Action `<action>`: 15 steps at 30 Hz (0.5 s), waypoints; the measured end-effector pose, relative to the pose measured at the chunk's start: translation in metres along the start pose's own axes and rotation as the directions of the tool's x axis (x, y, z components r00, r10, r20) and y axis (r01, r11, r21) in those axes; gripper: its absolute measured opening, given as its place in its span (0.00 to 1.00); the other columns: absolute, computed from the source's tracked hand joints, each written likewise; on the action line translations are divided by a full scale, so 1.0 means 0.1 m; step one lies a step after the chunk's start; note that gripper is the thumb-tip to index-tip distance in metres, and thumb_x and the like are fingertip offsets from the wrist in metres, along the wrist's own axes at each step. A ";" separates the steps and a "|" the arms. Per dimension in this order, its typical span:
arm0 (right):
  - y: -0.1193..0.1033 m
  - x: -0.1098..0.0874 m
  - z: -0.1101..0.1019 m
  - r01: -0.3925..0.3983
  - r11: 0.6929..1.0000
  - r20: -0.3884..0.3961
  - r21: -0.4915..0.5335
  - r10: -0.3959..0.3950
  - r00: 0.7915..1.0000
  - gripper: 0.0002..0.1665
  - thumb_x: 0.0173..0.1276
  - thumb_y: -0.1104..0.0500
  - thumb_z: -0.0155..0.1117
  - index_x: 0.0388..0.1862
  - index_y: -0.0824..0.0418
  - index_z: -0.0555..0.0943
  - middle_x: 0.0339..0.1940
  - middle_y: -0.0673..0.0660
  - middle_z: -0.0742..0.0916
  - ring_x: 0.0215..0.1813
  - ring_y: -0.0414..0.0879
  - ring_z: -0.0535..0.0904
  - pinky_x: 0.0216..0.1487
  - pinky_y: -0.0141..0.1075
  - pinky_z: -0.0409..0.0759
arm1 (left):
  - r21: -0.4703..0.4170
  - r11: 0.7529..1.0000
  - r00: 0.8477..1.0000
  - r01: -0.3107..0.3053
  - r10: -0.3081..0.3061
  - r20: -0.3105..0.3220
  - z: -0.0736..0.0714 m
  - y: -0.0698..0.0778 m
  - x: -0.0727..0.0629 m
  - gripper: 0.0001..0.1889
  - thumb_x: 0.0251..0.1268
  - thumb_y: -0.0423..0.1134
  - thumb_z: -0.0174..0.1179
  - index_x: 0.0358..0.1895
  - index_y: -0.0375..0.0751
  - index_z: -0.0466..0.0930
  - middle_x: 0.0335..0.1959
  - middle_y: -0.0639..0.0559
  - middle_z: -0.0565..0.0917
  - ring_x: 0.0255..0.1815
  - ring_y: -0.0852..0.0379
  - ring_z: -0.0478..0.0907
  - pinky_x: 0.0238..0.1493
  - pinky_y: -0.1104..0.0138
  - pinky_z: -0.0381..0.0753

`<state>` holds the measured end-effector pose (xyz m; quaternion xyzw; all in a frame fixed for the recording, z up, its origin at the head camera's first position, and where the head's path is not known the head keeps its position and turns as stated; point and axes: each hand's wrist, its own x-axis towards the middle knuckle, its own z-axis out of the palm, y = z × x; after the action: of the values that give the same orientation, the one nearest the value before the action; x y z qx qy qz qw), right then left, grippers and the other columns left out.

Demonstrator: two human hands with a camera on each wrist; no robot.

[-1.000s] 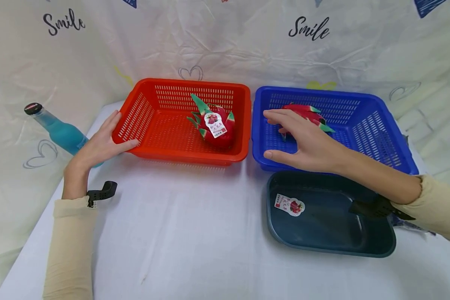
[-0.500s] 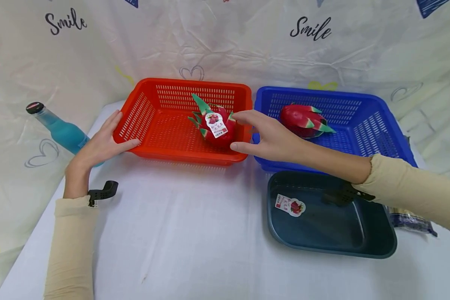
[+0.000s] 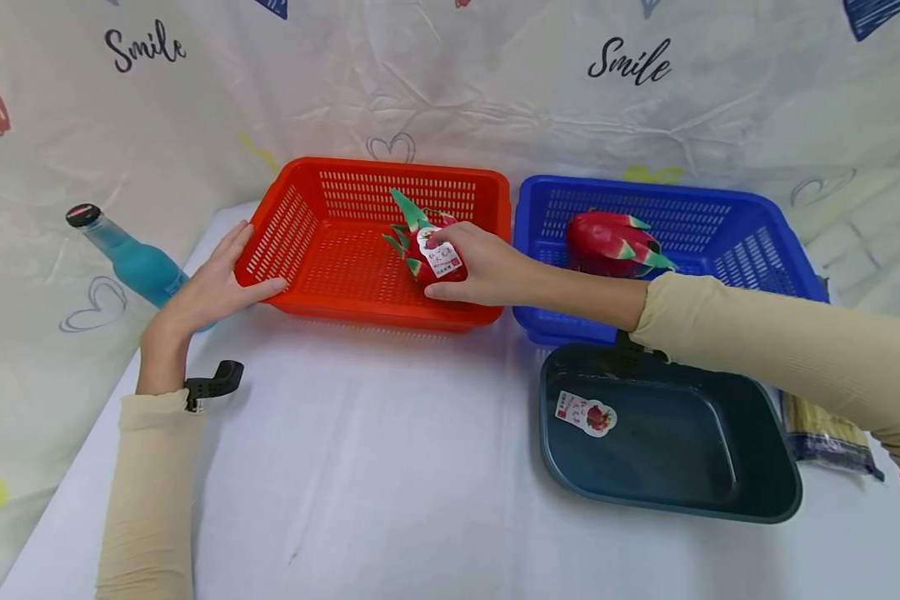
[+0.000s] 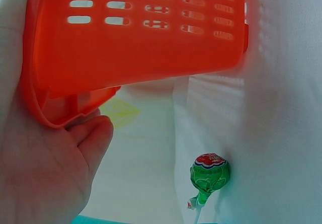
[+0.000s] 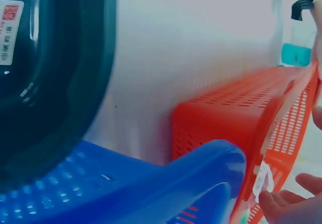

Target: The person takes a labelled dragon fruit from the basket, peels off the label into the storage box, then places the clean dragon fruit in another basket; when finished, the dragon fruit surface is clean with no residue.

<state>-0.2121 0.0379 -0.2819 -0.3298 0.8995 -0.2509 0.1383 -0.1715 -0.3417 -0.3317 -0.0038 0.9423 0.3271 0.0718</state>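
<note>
In the head view a red and green dragon fruit [image 3: 420,270] with a white sticker sits in the right part of the red basket [image 3: 375,312]. My right hand [image 3: 486,268] reaches in from the right and grips this fruit, thumb at its front, fingers over its upper side. The left hand [image 3: 213,279] holds the basket's left front corner, its thumb along the front rim. From the left wrist view, fingers [image 4: 95,138] bend round under the red rim. Another dragon fruit [image 3: 607,240] lies in the blue basket [image 3: 750,218] beside it.
In front of the blue basket stands a dark green tub [image 3: 645,467] with a sticker [image 3: 587,414] inside. A package [image 3: 828,433] lies to its right. A teal bottle [image 3: 144,268] stands past the left hand. A green-wrapped lollipop [image 4: 210,172] lies near the red basket.
The right hand has moved left from over the blue basket into the red one and taken hold of the dragon fruit there. The left hand keeps its place on the red basket.
</note>
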 end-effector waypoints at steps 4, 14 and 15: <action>-0.04 0.11 0.00 0.000 1.000 0.024 -0.024 0.001 1.000 0.41 0.62 0.45 0.68 0.69 0.61 0.66 0.64 0.59 0.75 0.63 0.49 0.73 0.60 0.43 0.80 | 0.001 1.000 1.000 -0.005 0.005 -0.006 -0.01 0.01 -0.01 0.58 0.54 0.68 0.62 0.78 0.60 0.29 0.81 0.50 0.35 0.76 0.35 0.50 0.57 0.36 0.74; -0.02 0.29 0.03 -0.048 0.997 0.045 0.065 0.045 0.998 0.42 0.63 0.43 0.66 0.70 0.61 0.66 0.62 0.57 0.78 0.60 0.48 0.74 0.61 0.41 0.78 | -0.008 1.000 1.000 -0.005 0.005 0.006 0.00 0.01 0.00 0.57 0.55 0.67 0.61 0.78 0.60 0.29 0.81 0.50 0.34 0.77 0.36 0.47 0.57 0.37 0.73; -0.01 0.30 0.03 -0.046 0.997 0.046 0.067 0.043 0.998 0.41 0.63 0.44 0.66 0.70 0.61 0.66 0.61 0.57 0.78 0.59 0.48 0.74 0.61 0.41 0.78 | -0.009 1.000 1.000 -0.006 0.006 0.006 0.01 0.01 0.00 0.57 0.55 0.67 0.61 0.78 0.60 0.29 0.81 0.50 0.34 0.77 0.36 0.47 0.57 0.37 0.74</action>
<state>-0.2332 0.0162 -0.2864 -0.3103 0.8943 -0.2709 0.1748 -0.1714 -0.3409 -0.3317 -0.0002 0.9406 0.3316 0.0735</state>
